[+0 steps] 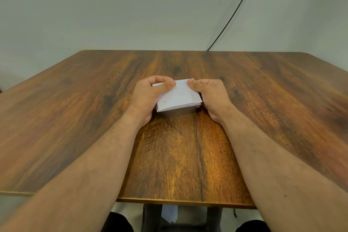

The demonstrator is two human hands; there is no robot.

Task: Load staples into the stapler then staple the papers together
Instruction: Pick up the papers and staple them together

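Mid-tabletop: a small stack of white papers (178,96), held from both sides, its near edge tilted up off the wood.
Papers: several sheets with their edges roughly flush; faint short marks show near the lower left and right corners, too small to tell what they are.
Left hand (148,96): grip clamped on the stack's left end, thumb on top, fingers curled round the far edge.
Right hand (211,96): grip clamped on the stack's right end, thumb on the top sheet, the other fingers hidden behind the stack.
Tabletop (178,156): dark brown wood grain, both forearms stretched over it.
Cable (235,11): black, running down the pale wall to the tabletop's far edge.
Under the near edge: a white sheet (169,213) hanging between the legs.
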